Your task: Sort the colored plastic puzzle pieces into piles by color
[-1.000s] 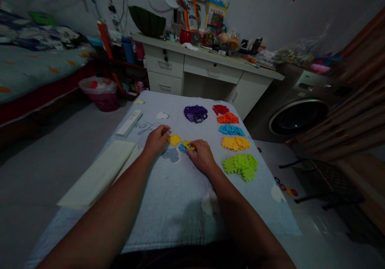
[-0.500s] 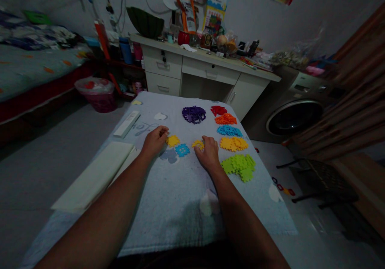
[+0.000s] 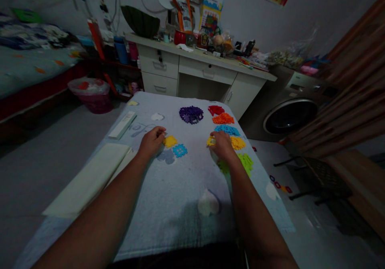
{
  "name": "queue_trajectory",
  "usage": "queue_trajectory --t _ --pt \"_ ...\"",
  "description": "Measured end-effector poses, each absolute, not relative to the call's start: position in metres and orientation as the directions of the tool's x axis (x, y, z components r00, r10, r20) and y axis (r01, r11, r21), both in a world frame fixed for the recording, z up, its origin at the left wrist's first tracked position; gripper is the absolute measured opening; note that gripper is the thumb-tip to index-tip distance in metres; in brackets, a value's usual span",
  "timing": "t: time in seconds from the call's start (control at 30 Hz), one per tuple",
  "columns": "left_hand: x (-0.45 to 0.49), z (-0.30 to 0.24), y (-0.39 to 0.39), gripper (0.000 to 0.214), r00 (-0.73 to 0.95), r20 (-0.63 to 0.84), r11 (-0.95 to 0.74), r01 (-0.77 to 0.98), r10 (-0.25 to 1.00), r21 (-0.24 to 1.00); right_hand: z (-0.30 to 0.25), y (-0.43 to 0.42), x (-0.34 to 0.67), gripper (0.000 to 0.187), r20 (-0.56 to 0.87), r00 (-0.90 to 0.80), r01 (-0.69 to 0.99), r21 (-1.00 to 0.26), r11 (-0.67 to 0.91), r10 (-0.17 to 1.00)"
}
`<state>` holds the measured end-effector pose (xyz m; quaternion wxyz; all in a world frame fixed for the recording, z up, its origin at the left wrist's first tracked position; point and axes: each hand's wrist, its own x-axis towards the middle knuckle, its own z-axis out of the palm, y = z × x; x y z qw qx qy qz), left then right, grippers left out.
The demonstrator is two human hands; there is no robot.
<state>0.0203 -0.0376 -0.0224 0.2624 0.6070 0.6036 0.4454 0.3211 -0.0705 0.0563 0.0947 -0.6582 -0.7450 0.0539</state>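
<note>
My left hand point(image 3: 152, 141) is closed at the left edge of a yellow interlocking tile point(image 3: 170, 141), thumb and fingers pinched together. A blue interlocking tile point(image 3: 179, 150) with a holed middle lies against that tile's lower right corner. My right hand point(image 3: 222, 144) grips another yellow tile point(image 3: 211, 141) between thumb and fingers, just left of the yellow tile pile point(image 3: 238, 143). Under my right wrist and forearm, the green tile pile point(image 3: 246, 164) is partly hidden. The blue tile pile point(image 3: 227, 130) is right behind my right fingers.
Purple point(image 3: 191, 115), red point(image 3: 216, 110) and orange point(image 3: 223, 119) tile piles lie farther back on the cloth-covered table point(image 3: 177, 208). A long white box point(image 3: 122, 125) and a folded pale sheet point(image 3: 90, 180) lie along the left side. Beyond stands a white desk point(image 3: 207, 70).
My right hand has moved right with the yellow tile, away from the blue tile and up to the yellow pile. My left hand stays at its tile. The view has shifted slightly.
</note>
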Motion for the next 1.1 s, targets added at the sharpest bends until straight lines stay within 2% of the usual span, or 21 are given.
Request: queue_trajectory --t 0.2,0.53,0.7,0.83,0.97,1.1 --pt "0.021 -0.02 -0.039 0.029 -0.124 0.219 -0.127 0.511 0.968 0.85 0.071 -0.053 0.37 0.054 -0.091 -0.141 0.99 0.01 0.143 0.986" --pt "0.022 -0.017 -0.04 0.028 -0.121 0.225 -0.134 0.512 0.967 0.848 0.068 -0.048 0.377 0.045 -0.117 -0.096 0.988 0.11 0.109 0.988" --pt "0.022 -0.018 -0.04 0.027 -0.126 0.222 -0.132 0.498 0.967 0.857 0.074 -0.058 0.353 0.044 -0.025 -0.115 0.993 0.005 0.115 0.993" --pt "0.022 -0.018 -0.039 0.027 -0.119 0.226 -0.136 0.509 0.967 0.85 0.071 -0.071 0.304 0.046 -0.008 -0.277 0.953 -0.128 0.274 0.961" --pt "0.023 -0.016 -0.041 0.027 -0.121 0.225 -0.137 0.498 0.967 0.856 0.052 -0.087 0.251 0.05 0.043 -0.461 0.842 -0.294 0.452 0.886" --pt "0.024 -0.013 -0.042 0.028 -0.127 0.217 -0.132 0.479 0.968 0.868 0.032 -0.097 0.225 0.054 0.118 -0.509 0.785 -0.342 0.516 0.853"
